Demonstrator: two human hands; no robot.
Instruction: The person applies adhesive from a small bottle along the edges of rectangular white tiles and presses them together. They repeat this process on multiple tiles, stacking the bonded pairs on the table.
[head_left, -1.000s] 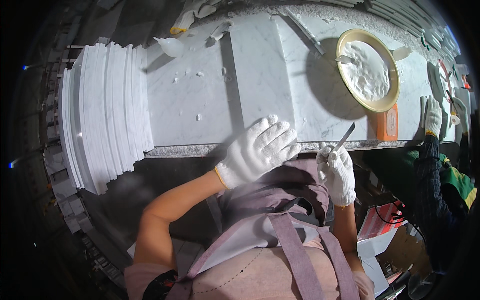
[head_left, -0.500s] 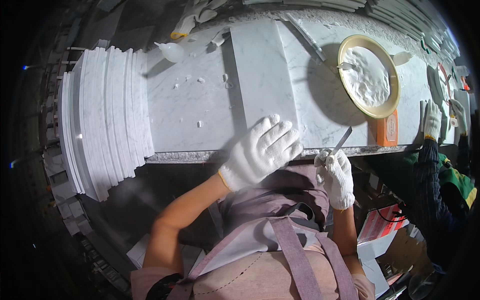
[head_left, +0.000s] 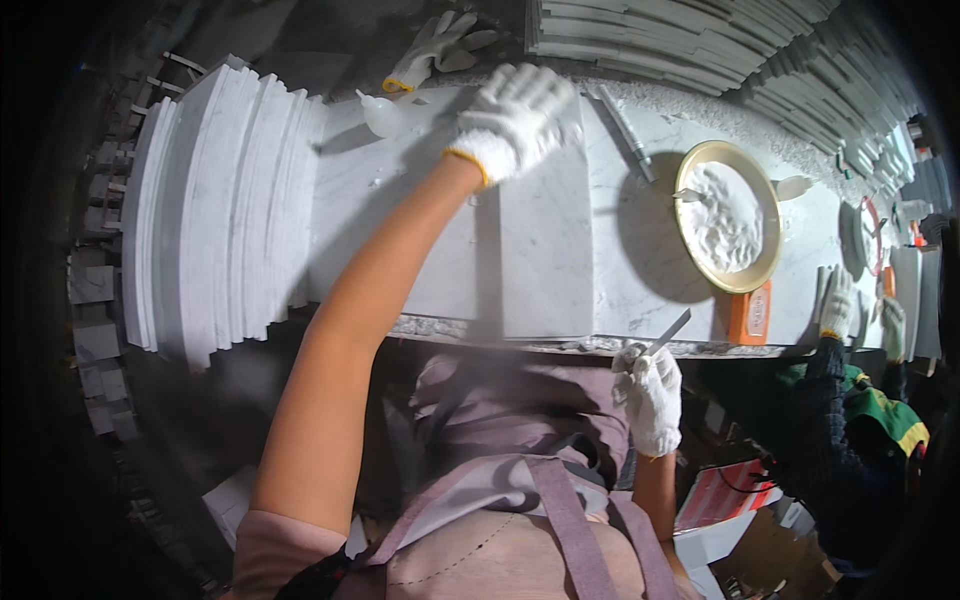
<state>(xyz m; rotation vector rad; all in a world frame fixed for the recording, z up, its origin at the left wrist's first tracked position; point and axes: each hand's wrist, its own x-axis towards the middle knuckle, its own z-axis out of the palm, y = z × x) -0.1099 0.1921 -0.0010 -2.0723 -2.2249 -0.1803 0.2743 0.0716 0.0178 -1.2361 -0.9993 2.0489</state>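
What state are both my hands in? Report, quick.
Left white-gloved hand: open, over the long, pale grey marble slab.
Right white-gloved hand: closed, holding a thin, grey, metal-looking blade.

Loose white glove (head_left: 428, 55) with yellow trim, stacked pale strips (head_left: 660, 42) at upper right, orange box (head_left: 757, 312) on the counter (head_left: 640, 265), red-and-white carton (head_left: 722, 496) at lower right, co-worker's dark sleeve (head_left: 823, 385).

The left hand (head_left: 515, 115) and right hand (head_left: 655, 408) are covered in matt, ribbed knit cloth. A flat metallic look is shown by the thin blade (head_left: 668, 332). The slab (head_left: 548, 250) is faced in smooth, faintly veined stone, while the worktop's front edge (head_left: 440, 327) is left rough and chipped. Smooth plastic is suggested by the bowl (head_left: 688, 245), matt, rumpled paste by its white filling (head_left: 728, 222).
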